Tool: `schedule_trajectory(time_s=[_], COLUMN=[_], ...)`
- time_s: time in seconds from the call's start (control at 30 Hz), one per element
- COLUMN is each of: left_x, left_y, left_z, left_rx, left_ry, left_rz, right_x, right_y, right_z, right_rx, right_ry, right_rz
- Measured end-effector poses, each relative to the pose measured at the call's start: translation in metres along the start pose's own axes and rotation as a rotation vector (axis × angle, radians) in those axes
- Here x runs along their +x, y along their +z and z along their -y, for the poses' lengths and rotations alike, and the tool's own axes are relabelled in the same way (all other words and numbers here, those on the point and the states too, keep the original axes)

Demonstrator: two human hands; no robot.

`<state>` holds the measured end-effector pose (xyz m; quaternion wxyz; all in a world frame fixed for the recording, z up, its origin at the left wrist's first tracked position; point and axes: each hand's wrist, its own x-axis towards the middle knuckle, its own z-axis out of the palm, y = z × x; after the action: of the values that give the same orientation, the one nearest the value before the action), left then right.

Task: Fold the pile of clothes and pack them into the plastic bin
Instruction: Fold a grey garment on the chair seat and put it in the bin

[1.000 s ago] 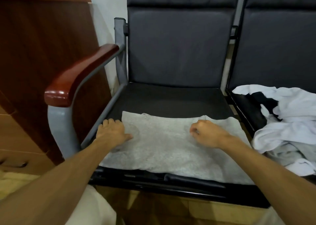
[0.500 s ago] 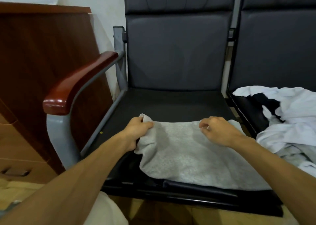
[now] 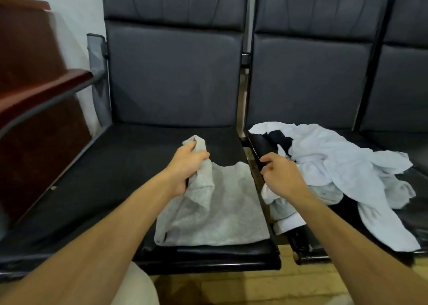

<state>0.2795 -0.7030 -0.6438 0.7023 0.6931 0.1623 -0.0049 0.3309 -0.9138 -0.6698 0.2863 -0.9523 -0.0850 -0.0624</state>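
Observation:
A light grey garment (image 3: 215, 212) lies on the black seat (image 3: 120, 170) of the left chair, partly folded over toward the right. My left hand (image 3: 185, 165) grips its left edge, lifted and bunched above the rest of the cloth. My right hand (image 3: 281, 174) hovers over the gap between the two seats with fingers curled, off the grey garment and holding nothing I can see. A loose pile of white, grey and black clothes (image 3: 342, 172) covers the seat to the right. No plastic bin is in view.
A wooden armrest (image 3: 44, 91) on a grey metal frame runs along the left, with a dark wooden cabinet (image 3: 27, 50) behind it. Dark padded chair backs (image 3: 176, 73) rise behind both seats. Wood floor (image 3: 243, 288) shows below the seat fronts.
My left hand has carried the garment's left edge further right and up, folding the cloth over. My right hand let go of the garment and moved right. The view swung right.

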Motion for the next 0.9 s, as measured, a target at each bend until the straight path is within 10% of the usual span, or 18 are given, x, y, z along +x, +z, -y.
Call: schedule_trajectory(time_s=[0.33, 0.43, 0.57, 0.9], left_x=[0.002, 0.005, 0.015, -0.021], left_y=[0.075, 0.071, 0.041, -0.043], left_z=[0.044, 0.047, 0.059, 0.063], left_rx=[0.354, 0.349, 0.907, 1.444], left_ry=[-0.131, -0.028, 0.386, 0.364], left_rz=[0.41, 0.386, 0.243, 0.4], right_x=[-0.01, -0.012, -0.014, -0.025], right_y=[-0.015, -0.017, -0.016, 0.007], right_z=[-0.022, -0.021, -0.013, 0.033], right_rx=[-0.068, -0.087, -0.093, -0.122], right_ry=[0.021, 0.019, 0.017, 0.01], right_rz=[0.126, 0.129, 0.132, 0.255])
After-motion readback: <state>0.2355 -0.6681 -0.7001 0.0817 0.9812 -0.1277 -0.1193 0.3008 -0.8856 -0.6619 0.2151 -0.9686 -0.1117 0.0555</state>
